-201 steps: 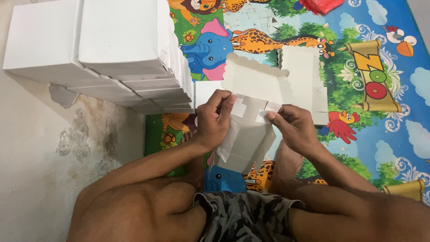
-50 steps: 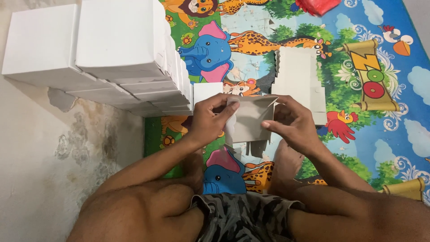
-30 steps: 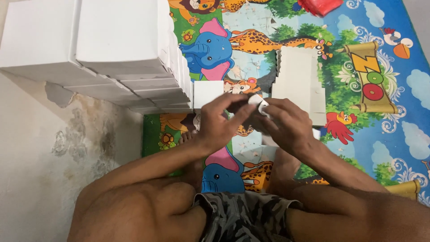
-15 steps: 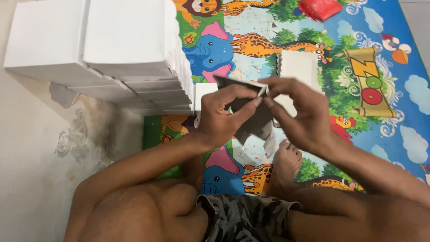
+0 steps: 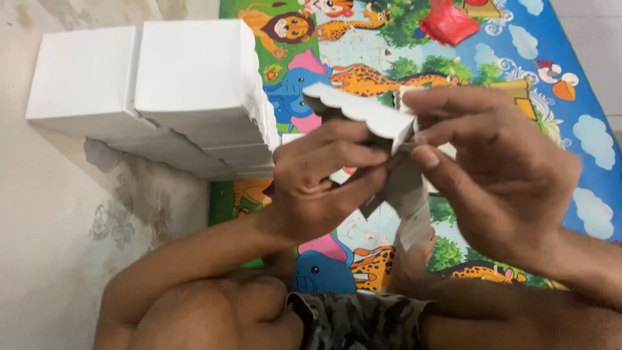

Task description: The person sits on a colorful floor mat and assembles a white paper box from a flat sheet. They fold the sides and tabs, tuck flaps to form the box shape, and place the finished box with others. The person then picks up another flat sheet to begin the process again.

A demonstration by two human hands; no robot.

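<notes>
A scallop-edged white cardboard box point(image 5: 359, 115) lies crosswise between both grips: left hand point(image 5: 321, 181) pinches its near side, right hand point(image 5: 499, 175) its right end (equally close).

Head camera, looking steeply down, close.

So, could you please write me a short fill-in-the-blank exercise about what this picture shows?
1. Both hands, the left hand and the right hand, hold a small box made of ____ card.
2. The box's top edge is cut in a ____ line.
3. The stack of boxes stands on the person's ____ side.
4. The mat is printed with cartoon ____.

Missing words: white; scalloped; left; animals.
</notes>
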